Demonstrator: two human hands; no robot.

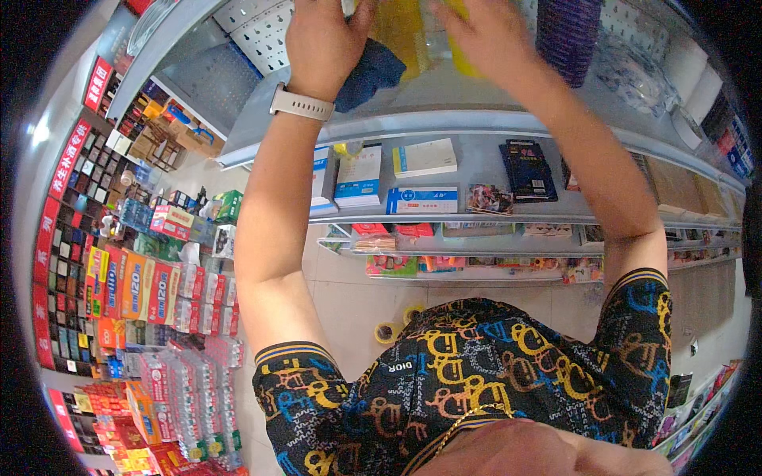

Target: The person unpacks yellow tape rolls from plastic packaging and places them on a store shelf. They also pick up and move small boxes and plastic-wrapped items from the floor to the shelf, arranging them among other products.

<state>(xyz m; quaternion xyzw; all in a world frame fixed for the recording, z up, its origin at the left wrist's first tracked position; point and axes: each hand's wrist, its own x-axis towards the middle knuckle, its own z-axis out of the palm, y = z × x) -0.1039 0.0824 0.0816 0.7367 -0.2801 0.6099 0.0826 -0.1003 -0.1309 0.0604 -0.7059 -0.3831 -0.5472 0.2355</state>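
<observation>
Both of my hands reach over the top shelf at the picture's upper edge. My left hand (324, 50), with a pale watch strap at its wrist, is beside a crumpled dark blue cloth (375, 71); its fingertips are partly cut off by the edge, and its grip cannot be told. My right hand (485, 35) is blurred and lies by a yellow translucent item (467, 56), its hold unclear. Between the hands stands another yellow, see-through item (414, 44). A stack of purple woven plastic baskets (568, 41) is right of my right hand.
The grey shelf's front edge (417, 119) runs below my hands. Booklets (424, 157) and dark blue books (527, 169) lie one shelf lower. Plastic-wrapped goods (634, 74) and a tape roll (686, 126) are at right. Yellow tape rolls (387, 332) lie on the floor; stacked cartons (143, 285) stand left.
</observation>
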